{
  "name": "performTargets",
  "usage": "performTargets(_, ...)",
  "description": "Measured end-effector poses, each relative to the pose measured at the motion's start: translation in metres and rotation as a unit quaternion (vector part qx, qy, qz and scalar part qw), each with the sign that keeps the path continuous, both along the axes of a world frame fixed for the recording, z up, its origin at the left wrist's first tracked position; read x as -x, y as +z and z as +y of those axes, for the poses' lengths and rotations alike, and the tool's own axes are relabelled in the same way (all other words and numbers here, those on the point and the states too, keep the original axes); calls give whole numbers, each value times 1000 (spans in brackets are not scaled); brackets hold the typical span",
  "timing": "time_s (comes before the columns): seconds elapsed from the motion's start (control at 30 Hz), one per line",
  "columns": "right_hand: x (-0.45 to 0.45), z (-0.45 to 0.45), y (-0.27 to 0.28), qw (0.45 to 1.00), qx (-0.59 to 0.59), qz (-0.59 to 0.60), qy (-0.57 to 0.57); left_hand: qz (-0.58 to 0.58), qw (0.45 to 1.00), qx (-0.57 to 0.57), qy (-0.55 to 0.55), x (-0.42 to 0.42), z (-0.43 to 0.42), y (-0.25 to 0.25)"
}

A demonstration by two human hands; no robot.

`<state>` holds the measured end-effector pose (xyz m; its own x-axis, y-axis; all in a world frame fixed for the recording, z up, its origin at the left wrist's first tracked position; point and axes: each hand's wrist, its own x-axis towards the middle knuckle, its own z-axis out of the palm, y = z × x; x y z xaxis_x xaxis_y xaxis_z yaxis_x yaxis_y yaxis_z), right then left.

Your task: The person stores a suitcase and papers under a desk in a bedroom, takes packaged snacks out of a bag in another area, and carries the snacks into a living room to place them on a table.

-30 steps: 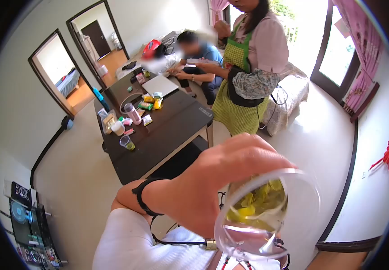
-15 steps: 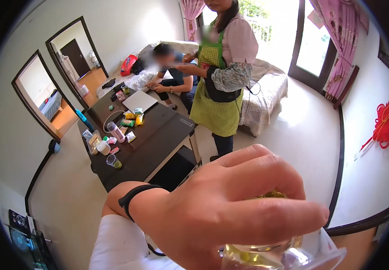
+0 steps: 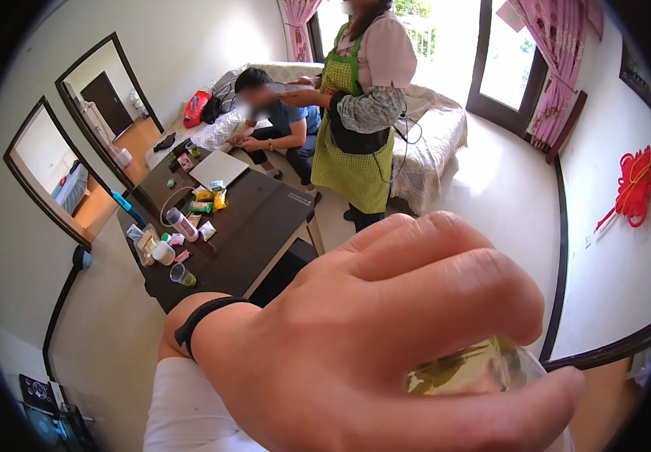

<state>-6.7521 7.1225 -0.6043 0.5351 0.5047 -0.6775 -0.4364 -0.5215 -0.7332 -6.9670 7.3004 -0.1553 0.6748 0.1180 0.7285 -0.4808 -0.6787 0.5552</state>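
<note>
My left hand (image 3: 371, 324), with a black band (image 3: 209, 313) round its wrist, reaches in from the left and fills the lower middle of the view. Its fingers and thumb curl round a clear cup (image 3: 533, 361). Inside the cup are yellowish liquid and green leaves (image 3: 457, 365), seen through the gap between index finger and thumb. The cup's lower part is hidden behind the hand and the frame edge. My right hand does not show.
A dark table (image 3: 265, 218) holds a laptop (image 3: 218, 170), snack packets (image 3: 201, 207), a pink bottle (image 3: 182, 224) and another clear cup (image 3: 182, 275). Beyond it, a person in a green apron (image 3: 352, 166) stands near a seated person (image 3: 291, 128) and a covered sofa (image 3: 431, 143).
My left hand looks larger and its thumb is further from the index finger. The cup now shows between them rather than below the thumb. The room has shifted slightly left in view.
</note>
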Motion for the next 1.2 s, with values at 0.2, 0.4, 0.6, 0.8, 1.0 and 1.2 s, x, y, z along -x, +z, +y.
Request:
performTargets(0.2,2,-6,-8,1000,2,12,-3,-4,1000,-16,1,3,-2,1)
performTargets(0.4,6,-6,3,1000,16,1,-6,-7,1000,-21,8,4,-1,2)
performTargets(0.6,6,-12,-3,999,30,-20,-20,-14,999,-24,18,8,-2,1)
performTargets(0.8,6,-13,1,1000,24,3,-2,-24,999,-27,32,17,0,-1)
performTargets(1.0,11,-6,8,999,35,-21,-6,-27,998,-29,51,23,-2,1)
performTargets(1.2,7,-1,-1,999,42,-11,23,-39,995,-29,85,31,1,7)
